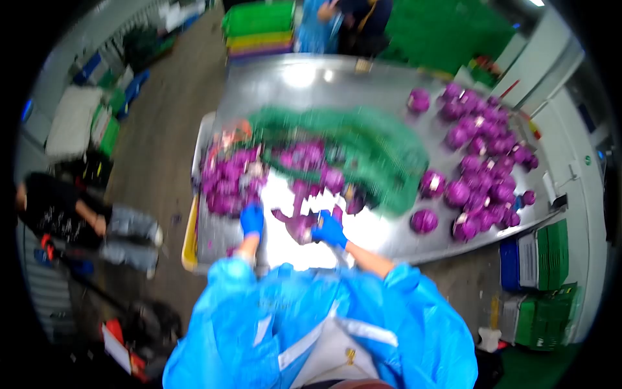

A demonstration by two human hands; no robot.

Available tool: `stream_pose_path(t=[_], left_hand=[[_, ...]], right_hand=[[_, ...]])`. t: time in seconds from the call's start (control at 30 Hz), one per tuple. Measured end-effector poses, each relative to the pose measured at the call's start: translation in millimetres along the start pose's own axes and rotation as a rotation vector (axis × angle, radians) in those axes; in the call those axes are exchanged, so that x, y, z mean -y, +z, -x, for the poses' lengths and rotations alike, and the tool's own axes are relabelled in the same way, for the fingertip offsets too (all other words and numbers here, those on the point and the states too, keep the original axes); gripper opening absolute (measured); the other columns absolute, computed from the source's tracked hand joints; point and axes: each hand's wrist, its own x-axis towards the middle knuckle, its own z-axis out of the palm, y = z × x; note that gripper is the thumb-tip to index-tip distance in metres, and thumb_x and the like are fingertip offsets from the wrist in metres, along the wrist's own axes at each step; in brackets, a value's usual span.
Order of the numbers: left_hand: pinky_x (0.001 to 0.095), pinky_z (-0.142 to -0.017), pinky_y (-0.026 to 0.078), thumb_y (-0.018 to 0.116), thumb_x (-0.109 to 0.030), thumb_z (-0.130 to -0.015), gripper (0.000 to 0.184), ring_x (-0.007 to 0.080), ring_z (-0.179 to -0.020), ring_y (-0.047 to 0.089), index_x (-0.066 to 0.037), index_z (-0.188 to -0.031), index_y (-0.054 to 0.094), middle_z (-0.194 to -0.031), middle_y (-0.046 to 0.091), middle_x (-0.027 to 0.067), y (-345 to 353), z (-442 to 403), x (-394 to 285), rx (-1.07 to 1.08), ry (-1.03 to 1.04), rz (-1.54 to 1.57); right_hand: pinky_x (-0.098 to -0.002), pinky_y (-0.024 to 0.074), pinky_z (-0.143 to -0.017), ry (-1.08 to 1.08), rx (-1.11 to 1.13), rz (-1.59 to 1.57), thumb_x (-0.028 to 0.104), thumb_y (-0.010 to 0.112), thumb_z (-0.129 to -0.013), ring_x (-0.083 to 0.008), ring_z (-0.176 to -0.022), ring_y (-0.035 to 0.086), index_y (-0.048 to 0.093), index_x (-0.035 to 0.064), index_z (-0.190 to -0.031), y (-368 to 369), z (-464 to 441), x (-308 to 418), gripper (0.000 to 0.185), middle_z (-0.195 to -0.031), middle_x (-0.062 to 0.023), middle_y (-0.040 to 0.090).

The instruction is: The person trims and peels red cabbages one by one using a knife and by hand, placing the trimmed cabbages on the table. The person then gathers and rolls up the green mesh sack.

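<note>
At the top edge, left of centre, stands a stack of green, yellow and purple plastic crates point(259, 23), with 1 person in a blue plastic gown point(316, 31) just right of it. A bright green surface point(447, 32) fills the upper right. At the left edge, below a bulky whitish bundle point(72, 123), is 1 person in a black top and faded blue jeans point(58, 214).

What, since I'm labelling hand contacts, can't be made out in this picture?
Head view throughout:
Right hand: exactly what it grips, blurred.
Left hand: exact contact, blurred.
Area beneath the green net: covered by it.
Person in blue: head cut off by top edge.
</note>
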Motion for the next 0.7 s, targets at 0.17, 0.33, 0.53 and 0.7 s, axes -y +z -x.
stream_pose_path(t=[0.17, 0.33, 0.53, 0.7], left_hand=[[0.0346, -0.091, 0.049, 0.073, -0.013, -0.079, 0.048, 0.0241, -0.107, 0.06, -0.007, -0.125, 0.058, -0.122, 0.06, 0.0128, -44, 20, -96, 0.517, -0.173, 0.436], [0.0387, -0.093, 0.049, 0.074, -0.04, -0.073, 0.059, 0.0337, -0.104, 0.062, -0.01, -0.122, 0.061, -0.122, 0.061, 0.0153, -48, 54, -139, 0.447, 0.195, 0.055], [0.0367, -0.093, 0.051, 0.076, -0.035, -0.071, 0.058, 0.0303, -0.106, 0.063, -0.011, -0.122, 0.061, -0.123, 0.061, 0.0148, -55, 48, -152, 0.513, 0.171, -0.102], [0.0375, -0.09, 0.052, 0.075, -0.031, -0.07, 0.056, 0.0314, -0.104, 0.064, -0.009, -0.12, 0.062, -0.121, 0.062, 0.0159, -47, 44, -138, 0.491, 0.226, 0.01]], right_hand=[[-0.0328, 0.0499, -0.077, 0.048, -0.057, -0.412, 0.019, 0.077, -0.067, -0.0184, -0.087, 0.059, 0.055, 0.0036, -0.117, 7, -1, -9, 0.057, -0.099, -0.0095, 0.059], [-0.0308, 0.0482, -0.082, 0.119, -0.018, -0.44, 0.014, 0.074, -0.07, -0.0191, -0.094, 0.058, 0.056, 0.0038, -0.121, -9, 5, 21, 0.055, -0.107, -0.0095, 0.059], [-0.0351, 0.0488, -0.085, 0.091, 0.03, -0.269, 0.022, 0.079, -0.07, -0.0235, -0.097, 0.061, 0.057, 0.002, -0.119, -16, 6, 30, 0.057, -0.108, -0.0137, 0.061], [-0.0395, 0.0513, -0.079, 0.007, 0.061, 0.092, 0.035, 0.078, -0.07, -0.0322, -0.089, 0.065, 0.061, 0.0051, -0.114, -37, 5, 56, 0.056, -0.098, -0.0168, 0.066]])
